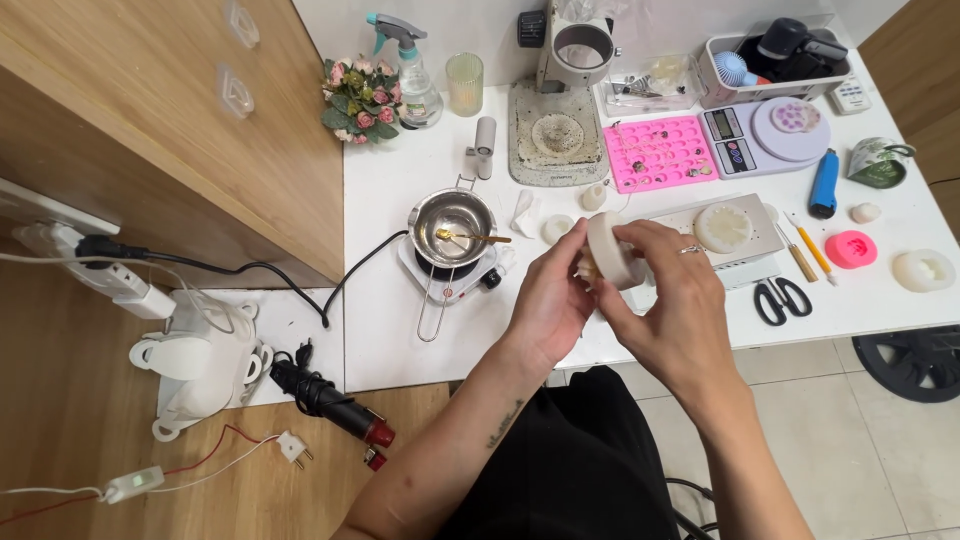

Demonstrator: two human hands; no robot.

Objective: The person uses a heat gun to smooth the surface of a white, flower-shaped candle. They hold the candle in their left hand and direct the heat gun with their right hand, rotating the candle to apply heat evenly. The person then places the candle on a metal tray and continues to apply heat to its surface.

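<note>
A round white mould (608, 250) is held above the front edge of the white table (400, 330), gripped between both hands. The left hand (550, 300) is closed on its near side with the fingers curled under it; the right hand (675, 300) is wrapped over its top and far side. What lies inside the mould is hidden by the fingers.

Just behind the hands a white block (745, 250) is seen, with a pale disc (722, 227) on it. To the left a steel pot (452, 222) with a gold spoon (470, 237) is set on a small hotplate (455, 275). Scissors (782, 298), a pink mould (851, 249) and a blue knife (822, 184) lie to the right. Farther back a pink tray (660, 152), a scale (765, 135), a spray bottle (412, 75) and flowers (360, 98) are placed against the wall.

A wooden cabinet (170, 130) adjoins the table at left; below it lie a black glue gun (325, 400) and cables. The floor is tiled at right, where a dark wheel-like object (915, 362) is cut off by the frame.
</note>
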